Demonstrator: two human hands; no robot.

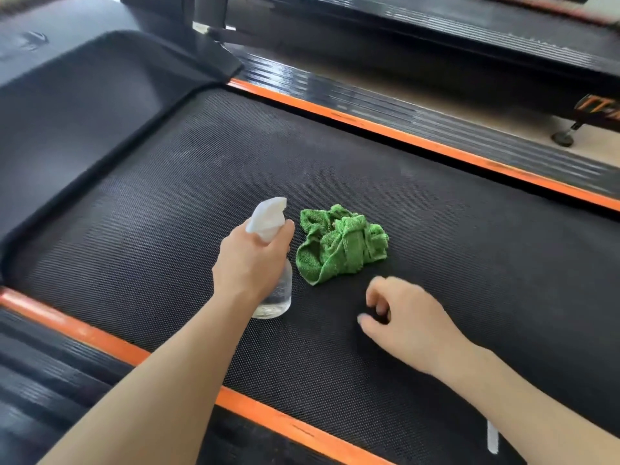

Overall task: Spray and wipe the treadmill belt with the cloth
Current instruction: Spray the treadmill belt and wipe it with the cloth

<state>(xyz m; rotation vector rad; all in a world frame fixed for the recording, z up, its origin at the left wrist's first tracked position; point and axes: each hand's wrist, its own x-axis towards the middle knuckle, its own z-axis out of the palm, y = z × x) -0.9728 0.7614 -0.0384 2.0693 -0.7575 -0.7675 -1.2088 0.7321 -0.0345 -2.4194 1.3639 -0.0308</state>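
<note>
While the cloth (342, 243) lies crumpled in a green heap on the black belt (436, 246), near the middle of its width, nothing touches it. Just left of it stands a clear spray bottle (275, 290) with a white head, its base on or very near the belt; which of the two cannot be told. The left hand (251, 260) grips the bottle round the neck, fingers curled about it below the head, thumb side up, with the forearm running in straight from the lower left across the near rail. The nozzle points away from the person, up the belt. The right hand (406, 317) hovers low over the belt just below and right of the cloth, apart from it, holding nothing; its fingers hang loosely curled, tips toward the cloth, and its forearm comes in from the lower right corner.

Bare belt stretches on all sides of the cloth, widest to the right and to the far left. An orange strip (402, 134) edges the belt on the far side, and another (100, 337) on the near side, each backed by a ribbed black rail. At the upper left the belt ends under a dark motor cover (84, 105). Beyond the far rail, across pale floor (436, 95), stands a second treadmill (469, 38).
</note>
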